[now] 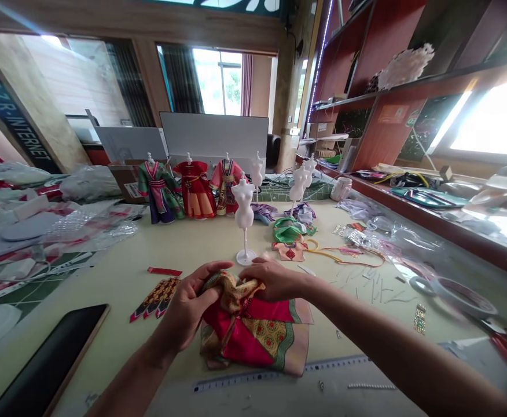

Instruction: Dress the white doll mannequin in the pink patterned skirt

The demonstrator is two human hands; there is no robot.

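Note:
A small doll dress (257, 327) in crimson, patterned gold and pale pink lies on the table in front of me. My left hand (195, 298) pinches its bunched gold upper part between thumb and fingers. From the other side, my right hand (271, 278) grips the same bunched cloth, its fingertips partly hidden by the fabric. Just beyond my hands stands a bare white mini mannequin (243, 211) on a round base. To the left lie a patterned pointed piece (155, 296) and a red strip (164, 271).
Three dressed mannequins (199, 188) stand at the back, beside more bare ones (297, 182). A phone (49, 359) lies front left, a ruler (253, 377) near the front. Tape rolls (464, 296), small clothes (290, 250) and wire bits (375, 289) lie right.

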